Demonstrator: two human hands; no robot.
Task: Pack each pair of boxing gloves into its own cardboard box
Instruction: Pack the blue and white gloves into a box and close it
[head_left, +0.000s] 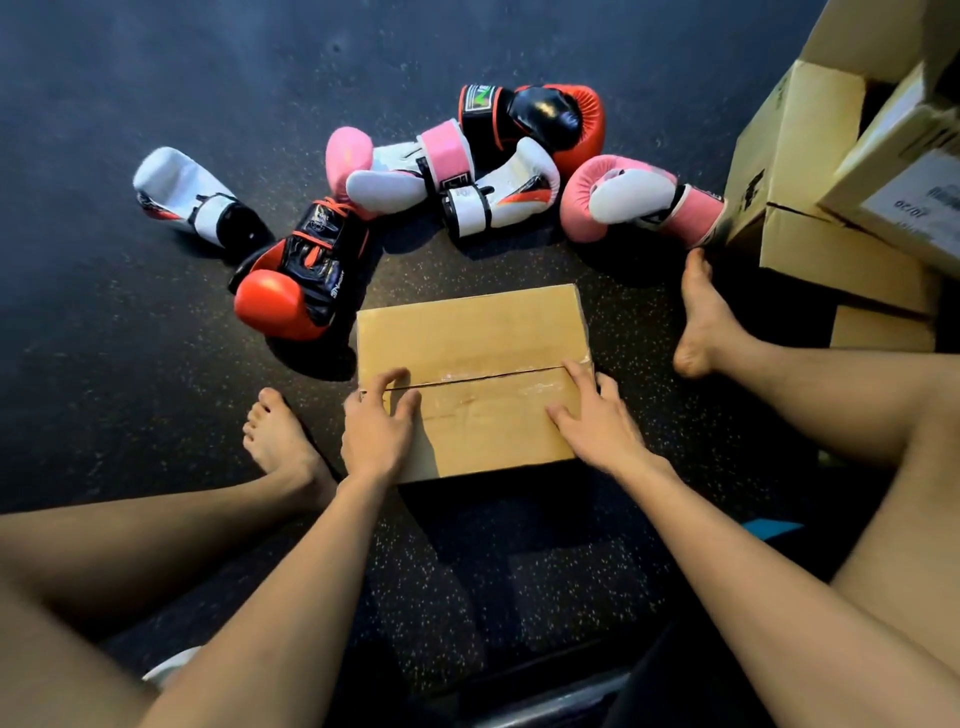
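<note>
Closed cardboard box (470, 364), matte, rectangular, flaps meeting at a taped seam; sits centre on speckled rubber floor (519, 571). Contents hidden. Left hand (378, 426) and right hand (597, 415) rest flat on the lid, fingers spread, gripping nothing. Six glossy padded boxing gloves (498, 182) lie loose from 10 to 1 o'clock. Stacked cartons (810, 171) at 2 o'clock.

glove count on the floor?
6, all loose on the floor: white glove far left, red-black glove, pink-white glove, white glove mid, red-black glove behind, pink glove right. None seem hidden.
</note>
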